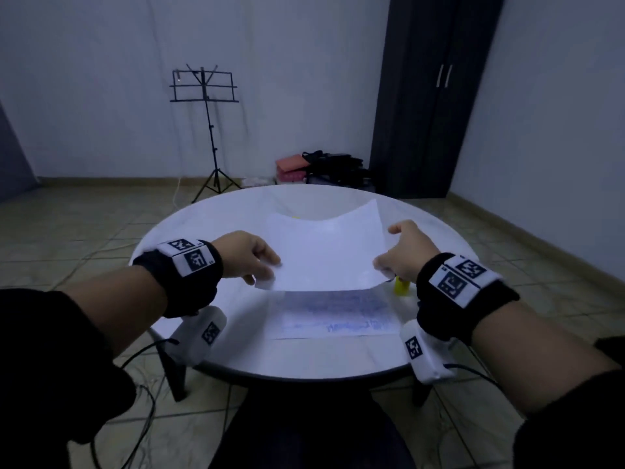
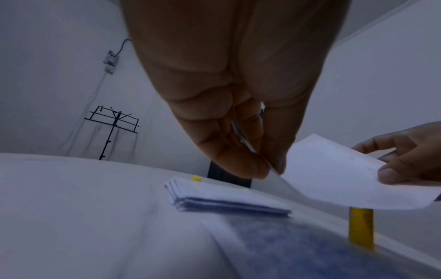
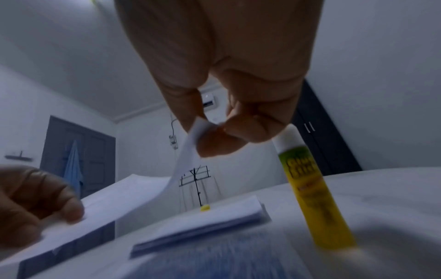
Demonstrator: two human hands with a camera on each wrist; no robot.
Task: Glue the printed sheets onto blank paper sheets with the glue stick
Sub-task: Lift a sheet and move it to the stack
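- Pinching opposite near corners, the left hand (image 1: 248,257) and right hand (image 1: 404,253) hold a blank sheet (image 1: 326,248) aloft.
- Printed sheet (image 1: 338,316) lies below both hands.
- Glue stick (image 1: 401,286) stands beneath the right hand.

Both hands hold blank sheet (image 1: 324,248) above round table (image 1: 236,353): left hand (image 1: 248,255) pinches 9 o'clock edge, right hand (image 1: 404,253) 3 o'clock edge; printed sheet (image 1: 338,314) flat beneath, glue stick (image 1: 401,286) upright at 3 o'clock
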